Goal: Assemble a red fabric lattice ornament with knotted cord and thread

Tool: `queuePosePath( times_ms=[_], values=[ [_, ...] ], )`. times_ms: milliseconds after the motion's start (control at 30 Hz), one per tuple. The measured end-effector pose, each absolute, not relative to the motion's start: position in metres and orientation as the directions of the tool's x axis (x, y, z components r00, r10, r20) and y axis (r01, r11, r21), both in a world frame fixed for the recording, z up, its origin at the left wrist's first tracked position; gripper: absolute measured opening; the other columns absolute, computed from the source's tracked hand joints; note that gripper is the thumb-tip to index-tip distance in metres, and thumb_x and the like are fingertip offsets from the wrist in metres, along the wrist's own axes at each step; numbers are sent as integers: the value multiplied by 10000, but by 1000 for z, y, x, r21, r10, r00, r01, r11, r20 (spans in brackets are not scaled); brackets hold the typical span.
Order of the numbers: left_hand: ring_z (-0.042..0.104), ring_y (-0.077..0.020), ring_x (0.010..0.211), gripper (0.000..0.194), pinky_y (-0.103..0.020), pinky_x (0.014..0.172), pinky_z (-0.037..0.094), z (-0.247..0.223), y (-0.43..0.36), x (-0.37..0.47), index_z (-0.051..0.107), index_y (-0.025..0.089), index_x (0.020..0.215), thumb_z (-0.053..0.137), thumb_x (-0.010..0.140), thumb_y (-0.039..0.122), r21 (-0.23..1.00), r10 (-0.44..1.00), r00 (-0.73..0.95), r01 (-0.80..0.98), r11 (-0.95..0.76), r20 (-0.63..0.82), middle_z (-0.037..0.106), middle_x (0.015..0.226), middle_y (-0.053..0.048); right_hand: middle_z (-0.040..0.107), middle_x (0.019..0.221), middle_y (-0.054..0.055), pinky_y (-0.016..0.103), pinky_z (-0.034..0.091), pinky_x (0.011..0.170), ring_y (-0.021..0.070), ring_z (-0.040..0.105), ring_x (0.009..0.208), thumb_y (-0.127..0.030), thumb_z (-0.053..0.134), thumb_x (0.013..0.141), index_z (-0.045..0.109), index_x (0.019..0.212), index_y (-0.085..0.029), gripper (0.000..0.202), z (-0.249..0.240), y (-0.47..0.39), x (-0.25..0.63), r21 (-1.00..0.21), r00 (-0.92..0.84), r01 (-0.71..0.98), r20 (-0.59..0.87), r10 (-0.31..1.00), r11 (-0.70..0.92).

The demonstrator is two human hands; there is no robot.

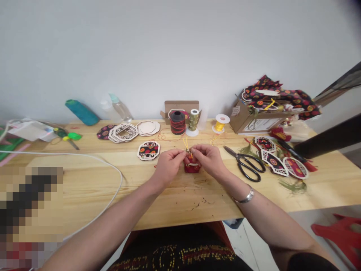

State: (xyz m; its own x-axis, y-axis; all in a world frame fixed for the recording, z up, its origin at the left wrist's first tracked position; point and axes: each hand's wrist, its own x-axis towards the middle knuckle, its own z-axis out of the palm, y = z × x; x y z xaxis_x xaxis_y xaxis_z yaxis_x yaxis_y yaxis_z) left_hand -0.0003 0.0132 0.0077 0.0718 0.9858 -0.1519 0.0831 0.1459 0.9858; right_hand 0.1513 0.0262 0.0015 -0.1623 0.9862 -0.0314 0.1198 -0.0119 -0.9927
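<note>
Close together over the middle of the table, my left hand [172, 162] and my right hand [207, 160] both pinch the yellow cord [185, 143] at the top of a small dark red fabric pouch [192, 168]. The cord's loose ends stick up beyond my fingertips. Under my fingers the pouch hangs or rests near the tabletop; which one, I cannot tell. My fingers partly hide the knot area. Left of my hands lies an octagonal patterned piece with a white lattice frame [148, 150]. Black-handled scissors [248, 162] lie to the right.
Behind my hands stand a red thread spool [177, 123], a green-gold spool [193, 122] and a yellow cord spool [219, 123]. A cardboard box [254, 118] with patterned fabric is at right, near framed ornaments [273, 163]. A white cable [113, 169] curves across the left.
</note>
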Motion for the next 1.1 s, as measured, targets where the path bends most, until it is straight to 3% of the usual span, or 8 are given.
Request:
queuePosePath(
  times_ms=[100,233,367,533,733,1100],
  values=[
    [331,-66,462,266,-232,456,209,1,15,-4,684,140,632,632,737,378,989,990,54,67,129,-133,576,563,0,648,622,6,218,402,494,100,539,518,-238,553,814,680,900,-121,193,12,33,156,-957,-173,288,-79,982,-26],
    [340,-70,466,288,-240,462,220,-5,17,-11,661,144,594,635,737,392,989,990,29,58,133,-135,592,582,-2,705,713,42,251,447,583,134,608,622,-183,554,834,707,908,-133,177,25,42,166,-823,-261,538,42,964,181],
    [377,-84,492,290,-248,499,265,-8,21,-16,661,153,584,619,762,378,991,998,25,123,59,-63,617,605,-4,744,795,54,270,466,662,155,650,706,-149,580,833,719,866,-156,143,19,43,165,-748,-269,613,104,958,253],
    [396,-95,503,273,-254,534,304,-3,19,-15,674,160,628,593,789,365,989,998,39,143,33,-38,603,592,8,755,852,56,279,480,697,160,658,747,-194,558,866,727,886,-170,172,-3,38,158,-809,-245,497,216,945,313],
    [448,-106,545,293,-247,582,357,0,12,-11,623,165,579,570,808,341,984,995,100,178,-1,-17,567,561,15,744,778,47,263,474,597,149,621,643,-382,684,780,743,845,-166,233,-14,35,155,-946,-211,274,114,971,171],
    [488,-114,567,268,-245,598,387,-1,10,-7,622,167,582,569,807,301,978,992,129,207,-25,-2,588,563,11,680,619,10,230,441,534,107,548,546,-304,690,750,718,695,-168,150,-9,29,152,-975,-160,189,91,983,121]
  ],
)
